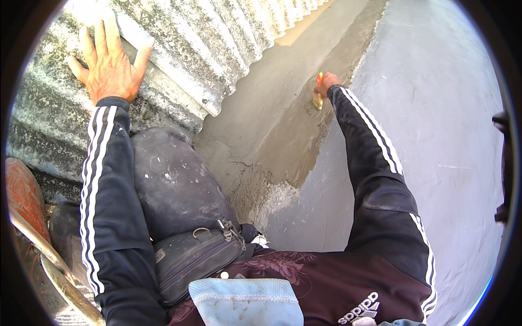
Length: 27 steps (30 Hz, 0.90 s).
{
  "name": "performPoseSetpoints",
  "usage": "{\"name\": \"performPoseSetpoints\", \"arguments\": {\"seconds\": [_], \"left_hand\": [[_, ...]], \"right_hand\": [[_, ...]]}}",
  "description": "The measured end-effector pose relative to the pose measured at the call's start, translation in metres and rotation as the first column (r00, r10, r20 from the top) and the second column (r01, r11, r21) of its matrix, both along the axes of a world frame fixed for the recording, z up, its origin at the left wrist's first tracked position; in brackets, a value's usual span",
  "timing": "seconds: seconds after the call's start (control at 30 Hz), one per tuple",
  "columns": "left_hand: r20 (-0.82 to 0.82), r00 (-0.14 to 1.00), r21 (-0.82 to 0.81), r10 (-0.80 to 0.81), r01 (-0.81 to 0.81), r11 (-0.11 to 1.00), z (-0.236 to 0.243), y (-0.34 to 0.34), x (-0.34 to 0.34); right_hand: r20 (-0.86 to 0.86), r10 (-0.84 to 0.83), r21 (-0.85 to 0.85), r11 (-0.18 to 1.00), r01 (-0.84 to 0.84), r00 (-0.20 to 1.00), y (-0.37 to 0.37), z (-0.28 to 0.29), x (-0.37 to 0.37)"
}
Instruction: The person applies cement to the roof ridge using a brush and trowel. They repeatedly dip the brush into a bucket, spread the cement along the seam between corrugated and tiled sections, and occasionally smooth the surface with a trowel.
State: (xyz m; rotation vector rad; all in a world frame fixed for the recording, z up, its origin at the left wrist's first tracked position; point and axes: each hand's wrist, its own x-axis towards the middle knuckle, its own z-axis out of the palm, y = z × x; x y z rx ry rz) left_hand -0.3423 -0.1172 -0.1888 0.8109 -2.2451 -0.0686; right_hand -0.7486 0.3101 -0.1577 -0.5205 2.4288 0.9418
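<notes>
My left hand [111, 70] lies spread on the weathered, stained corrugated roofing sheets [190, 60] at the upper left, fingers apart over a pale ridge. My right hand [329, 81] reaches out at upper centre, closed round a brush [317, 99] with an orange handle. Its pale bristles touch a brownish grey band of mortar [293, 136], which runs diagonally between a smoother grey cement surface beside the sheets and the broad blue-grey surface [435, 92] on the right. The band's lower end is rough and crumbly.
My dark-clad knee [174, 168] and a black waist bag [198, 258] are below, between my arms. At the lower left edge are a dirty red-orange object [24, 195] and pale curved handle-like pieces [38, 236]. Standing tan water [299, 27] lies along the sheets' far edge.
</notes>
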Motion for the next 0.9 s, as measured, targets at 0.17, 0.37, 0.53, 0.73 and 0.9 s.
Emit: {"name": "performPoseSetpoints", "arguments": {"seconds": [0.17, 0.37, 0.53, 0.73, 0.9], "left_hand": [[0.037, 0.999, -0.009, -0.006, 0.006, 1.000, 0.001, -0.001, 0.001], [0.060, 0.998, -0.014, -0.002, 0.003, 1.000, 0.001, -0.001, 0.001], [0.085, 0.996, -0.016, 0.003, -0.002, 1.000, 0.004, 0.001, 0.001], [0.134, 0.991, -0.051, 0.022, -0.016, 0.999, 0.009, 0.000, 0.000], [0.172, 0.984, -0.046, 0.043, -0.036, 0.998, 0.010, 0.002, 0.000]], "right_hand": [[-0.195, 0.150, -0.152, 0.972, -0.181, 0.969, 0.006, -0.004, -0.022], [0.126, 0.121, -0.017, 0.993, -0.120, 0.985, -0.008, -0.030, 0.030], [0.528, 0.494, -0.193, 0.862, -0.468, 0.691, -0.022, -0.049, 0.117], [0.646, -0.348, -0.034, 0.876, 0.481, 0.679, -0.037, -0.060, 0.116], [-0.166, -0.165, -0.321, 0.941, 0.105, 0.972, -0.002, -0.065, -0.004]]}}
